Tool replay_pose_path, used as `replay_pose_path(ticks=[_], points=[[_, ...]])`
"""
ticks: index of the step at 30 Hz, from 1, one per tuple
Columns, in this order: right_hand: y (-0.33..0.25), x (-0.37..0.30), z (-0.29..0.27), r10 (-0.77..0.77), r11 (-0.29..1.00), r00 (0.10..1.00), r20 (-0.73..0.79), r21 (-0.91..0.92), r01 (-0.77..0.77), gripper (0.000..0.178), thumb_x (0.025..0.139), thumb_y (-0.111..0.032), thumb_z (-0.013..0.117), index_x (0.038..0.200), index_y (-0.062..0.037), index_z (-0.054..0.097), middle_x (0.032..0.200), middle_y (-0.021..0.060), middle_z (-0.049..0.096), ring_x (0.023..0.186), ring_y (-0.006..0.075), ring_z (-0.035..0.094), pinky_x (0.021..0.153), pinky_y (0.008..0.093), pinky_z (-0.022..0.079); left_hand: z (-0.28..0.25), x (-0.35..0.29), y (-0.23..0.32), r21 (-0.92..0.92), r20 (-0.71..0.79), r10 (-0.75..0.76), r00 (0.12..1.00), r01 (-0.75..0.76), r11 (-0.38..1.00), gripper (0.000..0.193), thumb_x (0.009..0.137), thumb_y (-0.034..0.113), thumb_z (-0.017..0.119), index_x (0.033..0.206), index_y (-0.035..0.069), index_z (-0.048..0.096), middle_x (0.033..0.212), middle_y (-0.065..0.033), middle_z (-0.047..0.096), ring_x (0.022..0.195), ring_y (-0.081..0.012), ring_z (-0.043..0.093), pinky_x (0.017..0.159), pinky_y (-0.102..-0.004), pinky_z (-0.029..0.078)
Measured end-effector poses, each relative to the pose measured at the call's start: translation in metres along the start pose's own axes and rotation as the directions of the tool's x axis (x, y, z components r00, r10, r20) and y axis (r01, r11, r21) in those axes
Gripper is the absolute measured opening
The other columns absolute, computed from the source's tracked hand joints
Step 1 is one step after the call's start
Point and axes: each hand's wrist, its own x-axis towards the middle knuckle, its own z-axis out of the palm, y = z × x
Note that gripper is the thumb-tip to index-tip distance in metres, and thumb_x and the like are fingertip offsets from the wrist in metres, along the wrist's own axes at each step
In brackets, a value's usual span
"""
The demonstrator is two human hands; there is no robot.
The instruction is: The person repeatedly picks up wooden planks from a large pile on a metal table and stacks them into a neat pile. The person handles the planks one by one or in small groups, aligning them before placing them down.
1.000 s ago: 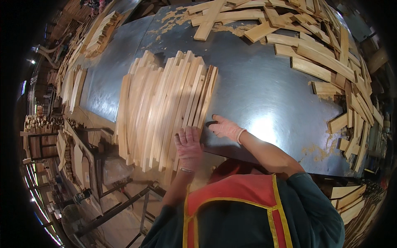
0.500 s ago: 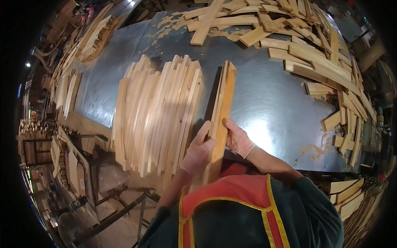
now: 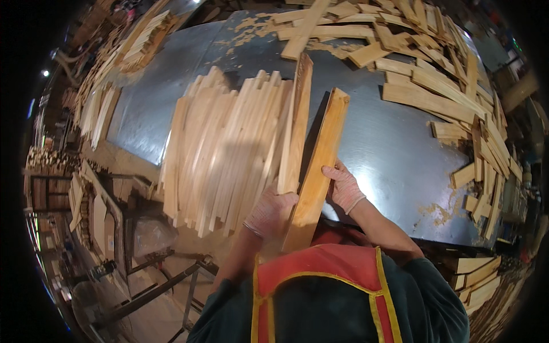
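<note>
Dark table point(image 3: 377, 134) bears a wood stack point(image 3: 229, 143). Right of the stack, a pale board point(image 3: 293, 143) is pinched low by the left hand point(image 3: 270, 212), an orange board point(image 3: 319, 171) edge-pinched by the right hand point(image 3: 346, 190), apparently for separation.

You hold a long, paler wooden board point(image 3: 296, 131), darkened along one edge toward its far end, slanting forward on the left, and, closer to you on the right, a long orange-brown board point(image 3: 319, 166), far ends apart.
</note>
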Motion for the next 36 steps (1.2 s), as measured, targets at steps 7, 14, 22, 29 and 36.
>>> replay_pose_path(ticks=[7,14,22,29,36], points=[[0.059,0.039,0.083,0.118,0.950,0.992,0.052,-0.296,-0.097,0.054,0.094,0.002,0.069,0.145,-0.0053,0.054,0.127,0.0088,0.069,0.113,0.0239,0.070,0.097,0.0384,0.060,-0.073,-0.085,0.039,0.113,-0.357,0.301,0.884,-0.280,0.953,0.066,0.085,0.020,0.079,0.142,-0.003,0.056,0.126,-0.0147,0.069,0.109,-0.0255,0.071,0.094,-0.0381,0.059],[0.119,0.089,0.138,0.383,0.877,0.858,0.342,-0.425,-0.223,0.047,0.099,-0.016,0.070,0.144,-0.0084,0.057,0.122,0.0075,0.069,0.107,0.0214,0.069,0.089,0.0374,0.060,-0.100,-0.093,0.048,-0.110,-0.348,0.404,0.846,-0.465,0.878,0.064,0.089,0.016,0.073,0.146,-0.005,0.052,0.128,-0.0174,0.068,0.110,-0.0291,0.070,0.094,-0.0421,0.061],[0.045,-0.029,0.080,0.634,0.641,0.713,0.299,-0.719,-0.269,0.061,0.099,-0.027,0.075,0.154,-0.0171,0.051,0.133,0.0062,0.065,0.117,0.0201,0.062,0.087,0.0429,0.059,-0.047,-0.022,0.026,0.027,-0.128,0.290,0.948,-0.289,0.957,0.053,0.094,0.021,0.071,0.140,0.001,0.056,0.122,-0.0148,0.069,0.102,-0.0303,0.071,0.089,-0.0418,0.060],[-0.083,-0.047,-0.018,0.175,0.892,0.980,0.096,-0.438,-0.117,0.062,0.095,-0.014,0.075,0.152,-0.0187,0.052,0.127,0.0028,0.070,0.110,0.0175,0.068,0.079,0.0351,0.057,0.041,0.071,-0.020,0.615,0.048,0.355,0.934,-0.307,0.726,0.046,0.100,0.014,0.062,0.142,-0.004,0.055,0.115,-0.0097,0.064,0.108,-0.0237,0.064,0.099,-0.0367,0.054],[-0.403,-0.005,-0.012,-0.666,0.333,0.733,0.139,-0.823,0.459,0.060,0.094,-0.032,0.077,0.139,0.0020,0.058,0.107,0.0121,0.073,0.093,0.0255,0.069,0.088,0.0406,0.057,0.067,0.113,-0.088,0.749,0.256,0.213,0.943,-0.333,0.573,0.016,0.096,0.016,0.068,0.096,0.003,0.058,0.094,-0.0016,0.047,0.091,-0.0152,0.051,0.085,-0.0300,0.045]])
